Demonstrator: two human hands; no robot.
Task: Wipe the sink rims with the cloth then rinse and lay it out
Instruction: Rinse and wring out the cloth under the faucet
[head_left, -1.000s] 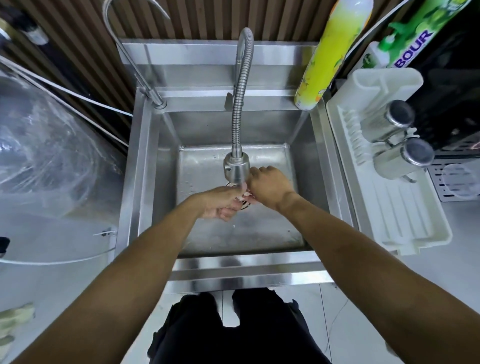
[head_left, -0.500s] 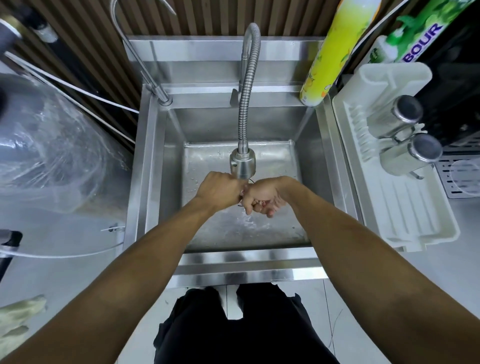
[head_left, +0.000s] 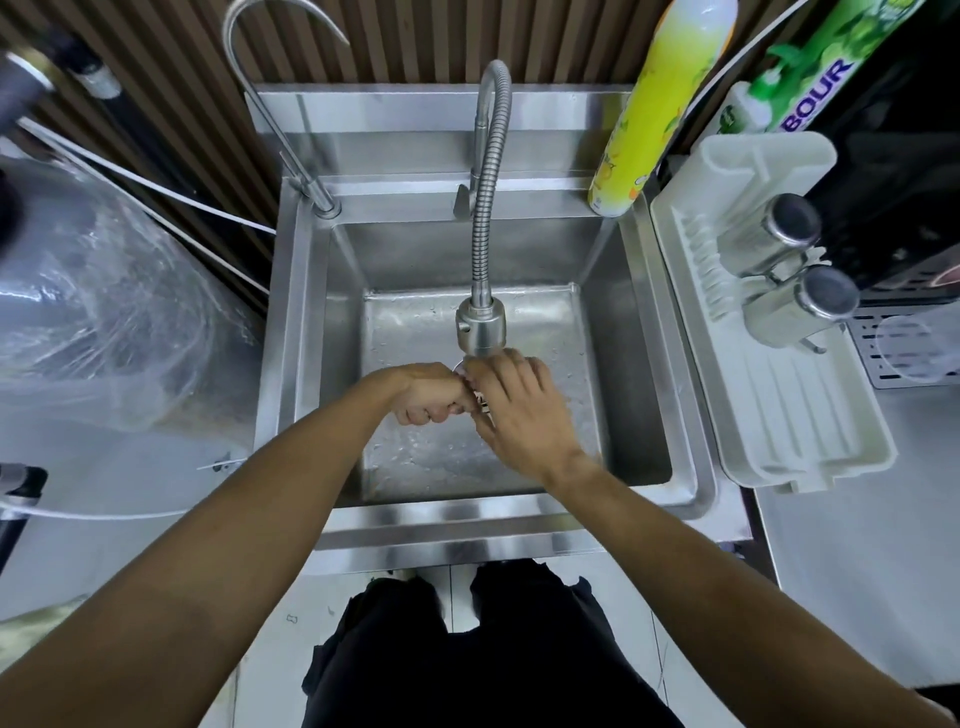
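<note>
both my hands meet under the flexible faucet head (head_left: 481, 326) over the sink (head_left: 483, 519) basin, my left hand (head_left: 423, 389) curled into a fist, my right hand (head_left: 519, 410) laid against it, fingers loosely bent, and no cloth shows in either.

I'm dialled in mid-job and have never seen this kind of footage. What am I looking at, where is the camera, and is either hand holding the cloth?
There is no robot: the camera sits on a person's head, looking down at their two bare arms over a steel sink. Both hands meet under the head of the flexible tap. The left hand is curled into a fist; the right hand lies over its knuckles. No cloth shows between them, so I cannot tell whether anything is held. A thinner gooseneck tap stands at the back left, a yellow spray can at the back right. A white drain tray with two steel cups sits to the right.
</note>
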